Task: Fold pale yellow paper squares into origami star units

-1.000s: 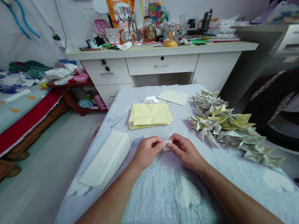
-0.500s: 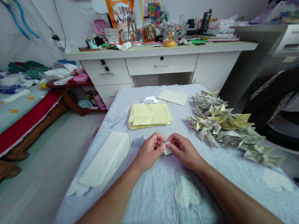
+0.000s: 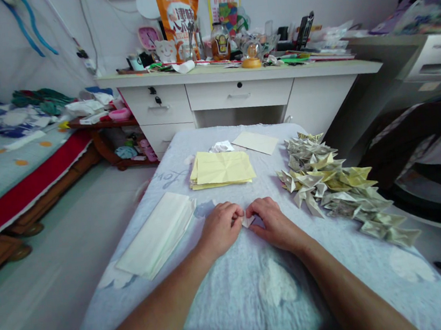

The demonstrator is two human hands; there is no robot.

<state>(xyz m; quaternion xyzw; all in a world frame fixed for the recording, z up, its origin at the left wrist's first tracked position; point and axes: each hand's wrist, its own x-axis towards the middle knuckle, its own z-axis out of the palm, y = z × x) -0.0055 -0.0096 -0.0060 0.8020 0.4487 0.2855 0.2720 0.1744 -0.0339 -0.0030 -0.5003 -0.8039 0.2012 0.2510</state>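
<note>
My left hand (image 3: 221,231) and right hand (image 3: 275,225) pinch a small white folded paper (image 3: 247,221) — likely unfinished — while spiky grey-yellow paper shapes (image 3: 336,182) at right look done and flat yellow paper sheets (image 3: 223,168) wait far.

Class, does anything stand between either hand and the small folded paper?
Nothing visible does: the left hand and right hand are both right at the small folded paper. The yellow paper stack lies beyond them.
</note>
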